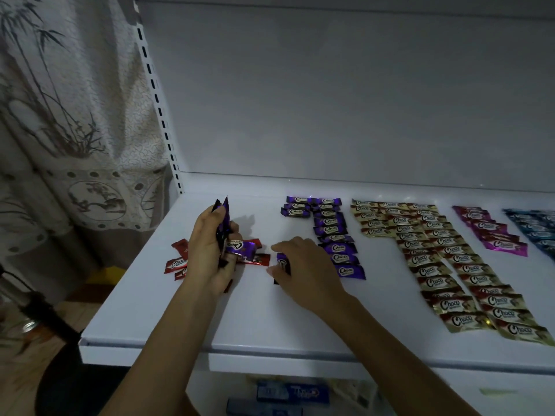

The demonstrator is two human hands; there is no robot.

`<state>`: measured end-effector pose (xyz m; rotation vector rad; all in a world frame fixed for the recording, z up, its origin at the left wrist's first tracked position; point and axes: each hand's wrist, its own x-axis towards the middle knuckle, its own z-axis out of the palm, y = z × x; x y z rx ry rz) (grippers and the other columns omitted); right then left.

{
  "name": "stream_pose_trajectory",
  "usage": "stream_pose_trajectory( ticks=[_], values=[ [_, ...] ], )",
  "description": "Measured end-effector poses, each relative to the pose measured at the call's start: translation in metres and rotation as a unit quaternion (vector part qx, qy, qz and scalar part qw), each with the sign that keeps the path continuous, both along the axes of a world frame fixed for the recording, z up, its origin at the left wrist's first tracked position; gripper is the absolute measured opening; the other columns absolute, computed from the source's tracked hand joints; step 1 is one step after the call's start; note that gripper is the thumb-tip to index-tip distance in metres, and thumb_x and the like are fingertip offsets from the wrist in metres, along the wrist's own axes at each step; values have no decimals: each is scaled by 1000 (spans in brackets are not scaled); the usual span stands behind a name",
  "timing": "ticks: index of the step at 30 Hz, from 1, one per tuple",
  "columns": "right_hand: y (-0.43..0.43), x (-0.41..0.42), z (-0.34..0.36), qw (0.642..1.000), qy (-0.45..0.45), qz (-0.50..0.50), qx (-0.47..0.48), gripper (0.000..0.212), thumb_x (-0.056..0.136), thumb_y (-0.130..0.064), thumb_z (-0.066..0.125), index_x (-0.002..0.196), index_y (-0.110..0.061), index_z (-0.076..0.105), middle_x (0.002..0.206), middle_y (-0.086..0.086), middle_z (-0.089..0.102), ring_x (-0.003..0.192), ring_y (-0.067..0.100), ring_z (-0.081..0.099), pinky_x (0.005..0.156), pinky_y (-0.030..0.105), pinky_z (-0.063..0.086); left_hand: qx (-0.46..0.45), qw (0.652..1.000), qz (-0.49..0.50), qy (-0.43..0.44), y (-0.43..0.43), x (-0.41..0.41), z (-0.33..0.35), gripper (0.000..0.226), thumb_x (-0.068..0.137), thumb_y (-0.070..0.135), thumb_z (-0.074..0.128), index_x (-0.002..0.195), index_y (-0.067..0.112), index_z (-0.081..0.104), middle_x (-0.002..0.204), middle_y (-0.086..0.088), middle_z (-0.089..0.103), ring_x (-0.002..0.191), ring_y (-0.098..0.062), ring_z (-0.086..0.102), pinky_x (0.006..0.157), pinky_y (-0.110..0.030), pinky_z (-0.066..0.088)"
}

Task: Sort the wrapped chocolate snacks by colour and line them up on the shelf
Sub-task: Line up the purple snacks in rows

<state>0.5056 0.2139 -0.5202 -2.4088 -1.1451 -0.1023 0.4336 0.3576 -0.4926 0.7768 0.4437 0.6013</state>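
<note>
A bunch of purple snacks (pixel 222 219) is held upright in the left hand (pixel 207 256). The fingers are curled tight round it, and the pointed wrapper ends stick out above the thumb. A loose purple snack (pixel 241 246) is seen right at the fingertips of that hand. It cannot be told if it is held or only lying there. Red snacks (pixel 176 263) are scattered on the white shelf (pixel 144 313), under that hand and on both sides of it.

A single purple snack (pixel 283 263) is pinched between the thumb and fingers of the right hand (pixel 309 271). It is kept low over the shelf, a little to the right of the left hand.

Just past the knuckles of the right hand, the purple rows (pixel 338 235) are laid flat. Further right, the gold rows (pixel 435 259) are lined up, then the pink row (pixel 492 232), then the blue row (pixel 537 226) at the edge of the view.

A patterned curtain (pixel 75 115) is hung well to the left of the left hand. Blue boxes (pixel 291 391) are seen under the shelf, below both arms.
</note>
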Motion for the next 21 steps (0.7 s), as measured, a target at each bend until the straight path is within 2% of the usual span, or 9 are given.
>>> stream_pose_trajectory(
  ticks=[3,5,7,10,14,18,21],
  values=[
    [-1,0,-3,1000,15,10,-22,36,93,-30,55,127,-19,55,124,1,56,110,18,47,90,28,38,-72,997,-26,-27,0,-2,-1,17,92,29,57,100,16,49,70,-3,53,49,-6,46,42,-13,41],
    [0,-1,-3,998,62,28,15,35,90,-17,58,126,-16,55,121,4,54,109,19,49,89,27,42,-93,995,-31,-36,-3,-1,-3,14,92,26,57,96,14,51,68,-3,54,49,-6,45,44,-12,41],
    [-3,0,-1,992,107,31,61,42,85,-6,63,125,-14,54,120,6,51,106,18,52,88,24,45,-85,995,-45,-34,-9,0,-6,12,91,24,58,93,14,52,69,-4,52,48,-6,44,45,-13,39],
    [-13,4,5,980,147,8,132,55,80,-3,68,130,-18,51,117,2,52,99,8,50,81,12,44,-58,996,-50,-49,-19,0,-10,14,83,17,63,93,12,55,73,-8,52,52,-9,49,46,-15,43],
    [-21,13,15,973,153,10,173,65,79,4,66,135,-23,46,106,-7,54,91,4,51,74,1,38,-14,995,-60,-74,-32,5,-16,22,75,13,65,95,11,57,75,-4,58,62,-12,54,46,-18,45],
    [-25,20,18,974,147,22,172,56,82,7,63,131,-18,52,95,-1,58,81,6,53,72,4,41,48,995,-75,-45,-40,9,-21,10,91,4,53,98,10,59,72,0,64,63,-11,58,49,-21,47],
    [-20,24,22,976,93,-13,199,43,84,2,64,123,-14,60,95,0,63,85,10,56,80,14,46,46,994,-87,-42,-41,6,-24,11,91,4,53,98,9,59,72,0,64,63,-11,57,49,-21,46]
  ],
)
